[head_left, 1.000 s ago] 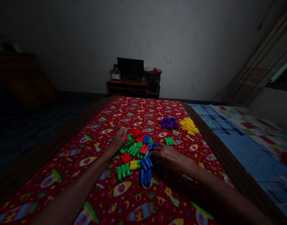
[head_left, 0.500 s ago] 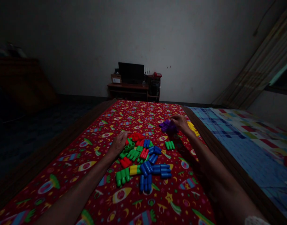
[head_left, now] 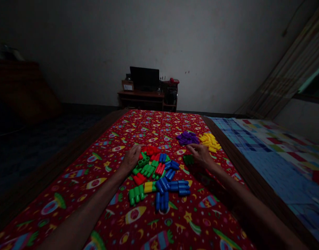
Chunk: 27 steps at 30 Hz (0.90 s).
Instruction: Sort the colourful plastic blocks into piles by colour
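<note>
My left hand (head_left: 132, 158) rests at the left edge of a mixed pile of plastic building blocks, beside the red blocks (head_left: 152, 150). Its fingers are curled, and what they hold, if anything, is hidden. My right hand (head_left: 200, 154) hovers over a lone green block (head_left: 188, 159), which lies in its shadow. Those fingers reach to the left, slightly apart, with nothing visible in them. Green blocks (head_left: 148, 169) and blue blocks (head_left: 163, 184) lie between my hands and nearer to me. Beyond my right hand are a purple heap (head_left: 187, 138) and a yellow heap (head_left: 210, 142) of blocks.
A red patterned cloth (head_left: 97, 211) covers the surface under the blocks. To the right lies a blue checked spread (head_left: 269, 166). Against the far wall stands a desk (head_left: 141, 94) with a monitor (head_left: 144, 78). A curtain (head_left: 281, 76) hangs at the right.
My right hand has come back from the purple heap toward me, over the green block. The purple and yellow heaps are now uncovered. My left hand has barely moved.
</note>
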Each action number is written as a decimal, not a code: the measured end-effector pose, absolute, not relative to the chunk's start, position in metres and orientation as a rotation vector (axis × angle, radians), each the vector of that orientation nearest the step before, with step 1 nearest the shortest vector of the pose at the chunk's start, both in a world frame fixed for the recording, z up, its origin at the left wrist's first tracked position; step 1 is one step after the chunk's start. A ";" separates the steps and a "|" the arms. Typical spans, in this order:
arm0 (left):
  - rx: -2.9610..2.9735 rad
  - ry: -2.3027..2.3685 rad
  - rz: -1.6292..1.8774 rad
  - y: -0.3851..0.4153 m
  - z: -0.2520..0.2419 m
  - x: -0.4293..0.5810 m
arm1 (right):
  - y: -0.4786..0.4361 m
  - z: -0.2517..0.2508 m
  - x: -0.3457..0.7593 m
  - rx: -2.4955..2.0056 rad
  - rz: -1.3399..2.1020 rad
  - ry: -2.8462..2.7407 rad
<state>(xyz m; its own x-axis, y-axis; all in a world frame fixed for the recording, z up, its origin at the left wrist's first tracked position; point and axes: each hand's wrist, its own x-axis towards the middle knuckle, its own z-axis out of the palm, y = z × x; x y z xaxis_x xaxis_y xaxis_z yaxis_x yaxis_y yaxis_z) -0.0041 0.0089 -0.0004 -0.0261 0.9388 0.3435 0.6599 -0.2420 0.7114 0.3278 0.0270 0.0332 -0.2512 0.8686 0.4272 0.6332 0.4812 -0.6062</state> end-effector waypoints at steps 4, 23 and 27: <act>1.804 1.661 1.178 0.009 -0.002 -0.003 | -0.018 -0.005 0.322 -1.133 0.297 -2.161; 1.902 1.114 1.051 -0.008 0.015 0.021 | -0.024 0.014 0.246 -1.049 0.763 -2.004; 2.020 1.134 0.967 -0.014 0.018 0.034 | -0.023 0.007 0.255 -1.164 0.776 -1.976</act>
<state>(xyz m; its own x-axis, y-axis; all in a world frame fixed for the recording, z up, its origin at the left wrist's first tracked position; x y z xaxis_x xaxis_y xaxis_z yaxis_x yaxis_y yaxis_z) 0.0342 -0.0143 0.0180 0.3631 0.8843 0.2936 0.4292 -0.4385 0.7896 0.2547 -0.0230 0.0071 -0.3466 0.8988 0.2683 0.4758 0.4150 -0.7755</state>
